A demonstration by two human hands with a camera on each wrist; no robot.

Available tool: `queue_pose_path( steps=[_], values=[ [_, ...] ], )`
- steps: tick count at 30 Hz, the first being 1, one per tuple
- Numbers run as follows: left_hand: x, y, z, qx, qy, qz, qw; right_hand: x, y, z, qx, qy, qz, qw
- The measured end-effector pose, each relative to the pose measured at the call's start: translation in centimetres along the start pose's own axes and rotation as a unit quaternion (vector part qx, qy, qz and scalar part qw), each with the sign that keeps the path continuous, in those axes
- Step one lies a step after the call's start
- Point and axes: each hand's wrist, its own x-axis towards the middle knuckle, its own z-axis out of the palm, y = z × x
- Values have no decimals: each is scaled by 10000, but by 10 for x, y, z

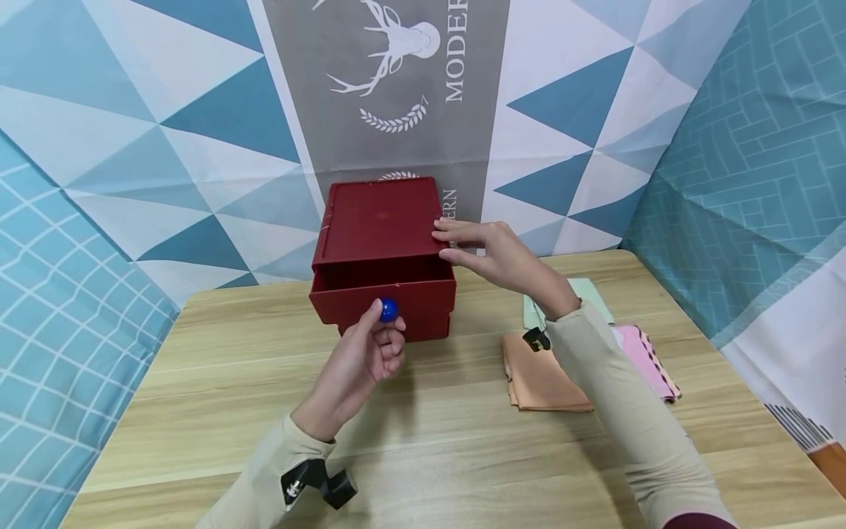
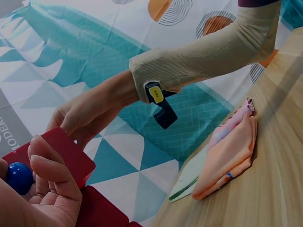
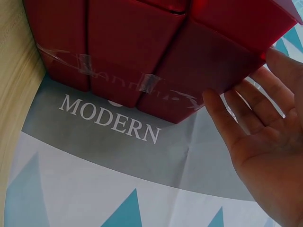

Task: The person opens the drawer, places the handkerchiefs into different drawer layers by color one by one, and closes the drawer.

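A dark red drawer box [image 1: 383, 220] stands against the back wall covering, its upper drawer [image 1: 426, 303] pulled partway out. No contents can be made out in the shadowed gap. My left hand [image 1: 360, 360] pinches the round blue knob [image 1: 388, 310] on the drawer front between thumb and fingers; the left wrist view also has the knob [image 2: 20, 178] close to the thumb. At the box's upper right edge, my right hand [image 1: 496, 253] rests with fairly straight fingers. Seen from the right wrist, the fingers and thumb lie along the red side wall [image 3: 128, 52].
Right of the box lie folded cloths: an orange one [image 1: 545, 375], a pale green one [image 1: 595, 295] and a pink one [image 1: 644, 360], partly under my right forearm. The wooden table [image 1: 463, 470] meets a patterned wall covering [image 1: 562, 95] behind the box.
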Motion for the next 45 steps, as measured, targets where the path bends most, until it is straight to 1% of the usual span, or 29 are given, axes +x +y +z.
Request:
queue_pose_path(
  steps=[10,21,26,29,36,45],
  values=[
    [-9,-4,1,13,-18,-19,10000,0,1,1,19,-2,39,10000],
    [-25,-8,1,21,-52,-70,10000,2,1,1,66,-1,12,10000],
    [-32,-10,3,109,-157,-50,9998,1,0,1,74,38,-6,10000],
    [-37,-11,5,122,-160,-57,9998,1,-1,1,43,51,16,10000],
    [-49,-15,8,82,-221,-176,9996,0,-1,1,107,24,108,9999],
    [-64,-18,9,206,-220,-363,9989,0,0,0,33,31,56,10000]
  ],
)
